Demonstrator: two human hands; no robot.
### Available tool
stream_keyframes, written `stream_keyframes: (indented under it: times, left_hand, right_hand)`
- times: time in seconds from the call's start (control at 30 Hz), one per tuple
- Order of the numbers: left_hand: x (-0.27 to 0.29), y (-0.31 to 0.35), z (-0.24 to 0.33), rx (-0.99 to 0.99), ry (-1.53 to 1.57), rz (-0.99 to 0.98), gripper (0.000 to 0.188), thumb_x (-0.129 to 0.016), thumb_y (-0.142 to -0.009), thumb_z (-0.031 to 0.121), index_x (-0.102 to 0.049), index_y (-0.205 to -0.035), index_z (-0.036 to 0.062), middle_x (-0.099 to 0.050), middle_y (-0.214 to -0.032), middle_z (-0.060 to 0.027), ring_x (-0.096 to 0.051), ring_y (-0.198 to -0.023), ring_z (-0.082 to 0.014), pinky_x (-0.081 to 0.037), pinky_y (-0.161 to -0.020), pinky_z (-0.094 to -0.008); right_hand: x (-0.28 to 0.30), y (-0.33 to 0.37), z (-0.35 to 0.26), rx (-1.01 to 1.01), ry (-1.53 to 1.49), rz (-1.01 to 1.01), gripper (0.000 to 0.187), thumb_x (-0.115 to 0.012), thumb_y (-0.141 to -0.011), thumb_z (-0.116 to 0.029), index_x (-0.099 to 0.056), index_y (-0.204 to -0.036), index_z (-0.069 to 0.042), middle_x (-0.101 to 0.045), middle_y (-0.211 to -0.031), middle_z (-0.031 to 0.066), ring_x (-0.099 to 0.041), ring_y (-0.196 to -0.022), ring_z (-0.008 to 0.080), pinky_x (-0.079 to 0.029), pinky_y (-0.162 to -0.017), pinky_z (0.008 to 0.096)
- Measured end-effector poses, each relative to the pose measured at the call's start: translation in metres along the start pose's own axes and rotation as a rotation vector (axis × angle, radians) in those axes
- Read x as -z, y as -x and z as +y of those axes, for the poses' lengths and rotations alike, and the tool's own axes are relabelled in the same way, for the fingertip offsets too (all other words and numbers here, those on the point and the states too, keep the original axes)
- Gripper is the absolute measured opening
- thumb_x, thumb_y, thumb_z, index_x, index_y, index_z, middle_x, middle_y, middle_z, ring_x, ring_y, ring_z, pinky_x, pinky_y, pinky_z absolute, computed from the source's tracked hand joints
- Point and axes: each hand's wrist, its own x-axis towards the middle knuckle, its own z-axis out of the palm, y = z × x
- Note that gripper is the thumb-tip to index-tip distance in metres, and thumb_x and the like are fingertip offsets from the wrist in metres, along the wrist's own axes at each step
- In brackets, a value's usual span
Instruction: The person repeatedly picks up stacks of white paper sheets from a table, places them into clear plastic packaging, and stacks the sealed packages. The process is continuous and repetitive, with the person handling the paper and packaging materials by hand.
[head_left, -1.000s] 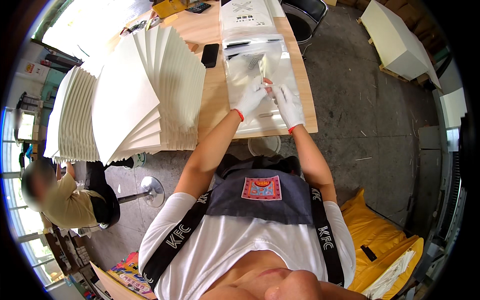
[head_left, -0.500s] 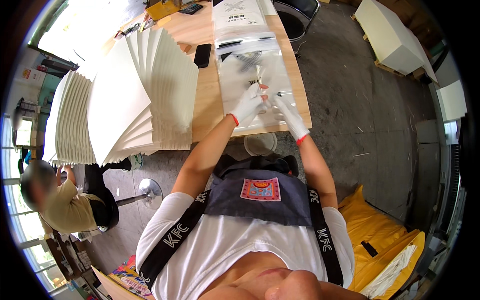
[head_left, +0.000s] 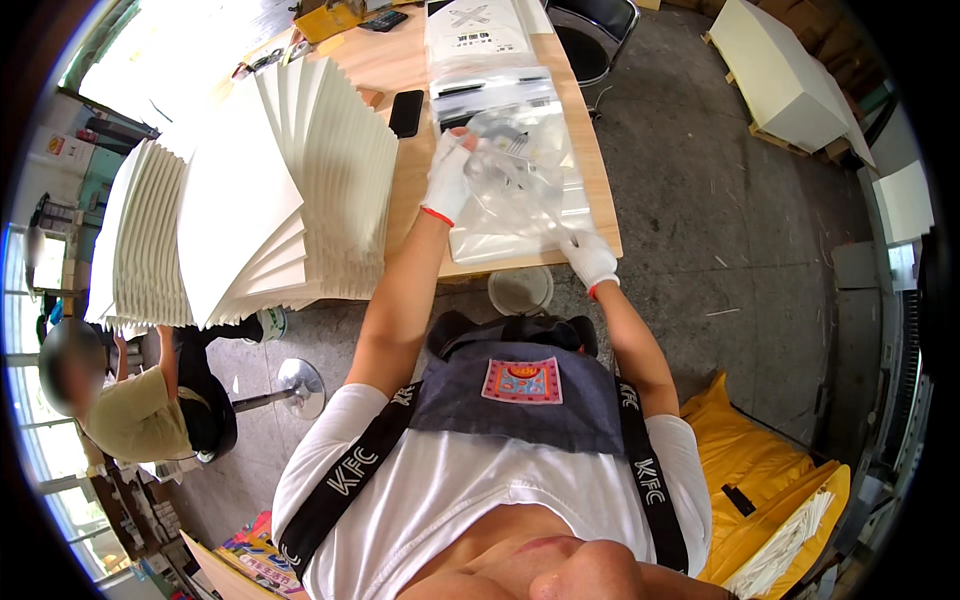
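Observation:
A clear plastic bag (head_left: 512,188) with a dark printed design is lifted and crumpled over a flat stack of similar bags (head_left: 578,205) on the wooden table. My left hand (head_left: 450,178), in a white glove with bare fingertips and a red cuff, is closed at the bag's upper left side. My right hand (head_left: 590,259), gloved the same way, is closed on the bag's lower right corner by the table's front edge. The fingertips of the right hand are partly hidden.
Tall fanned stacks of white paper (head_left: 335,190) fill the table's left. A black phone (head_left: 406,113) lies beside them. A printed white package (head_left: 478,30) is at the back. Beyond stand a black chair (head_left: 590,45) and a pallet stack (head_left: 775,75). A co-worker (head_left: 140,405) sits at left.
My hands have moved apart, the left up and leftward, the right down toward the table edge. The bag is now raised and stretched between them. The co-worker's arms have shifted.

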Motion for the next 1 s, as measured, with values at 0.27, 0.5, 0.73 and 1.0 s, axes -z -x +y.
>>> stream_keyframes:
  times: [0.27, 0.5, 0.73, 1.0]
  left_hand:
    - [-0.032, 0.03, 0.029, -0.106, -0.83, -0.283, 0.01, -0.062, -0.094, 0.015, -0.061, -0.101, 0.0084, -0.063, -0.086, -0.0002, -0.055, -0.065, -0.0071, -0.044, -0.056, -0.0254]
    - [-0.08, 0.081, 0.076, -0.458, -1.304, -0.191, 0.025, -0.07, -0.081, 0.012, -0.065, -0.105, 0.0142, -0.069, -0.081, -0.009, -0.067, -0.087, -0.0285, -0.052, -0.071, -0.0356]
    - [-0.044, 0.096, 0.073, -0.891, -1.397, 0.075, 0.054, -0.083, -0.065, 0.025, -0.064, -0.113, 0.0114, -0.057, -0.122, -0.0098, -0.051, -0.113, -0.0329, -0.043, -0.095, -0.0456]
    - [-0.017, 0.191, 0.101, -0.93, -1.286, 0.11, 0.043, -0.08, -0.062, 0.008, -0.067, -0.103, 0.0127, -0.063, -0.119, -0.0078, -0.059, -0.112, -0.0347, -0.05, -0.091, -0.0435]
  right_hand:
    - [0.04, 0.004, -0.127, 0.302, -0.071, 0.067, 0.044, -0.051, -0.096, -0.039, -0.057, -0.13, -0.012, -0.069, -0.091, 0.0217, -0.068, -0.092, 0.0335, -0.051, -0.083, 0.0399]
    - [-0.008, -0.077, -0.131, 0.628, 0.216, 0.027, 0.049, -0.054, -0.089, -0.038, -0.055, -0.132, -0.015, -0.06, -0.123, 0.0236, -0.058, -0.115, 0.0357, -0.045, -0.098, 0.0428]
    - [0.092, -0.013, -0.148, 0.602, 0.426, -0.424, 0.035, -0.053, -0.091, -0.042, -0.072, -0.104, -0.016, -0.068, -0.106, 0.0171, -0.065, -0.1, 0.0336, -0.05, -0.087, 0.0423]
    - [0.115, 0.033, -0.306, 1.169, -0.183, -0.123, 0.021, -0.062, -0.09, -0.025, -0.07, -0.107, -0.015, -0.068, -0.086, 0.0089, -0.066, -0.075, 0.0299, -0.051, -0.069, 0.0384]
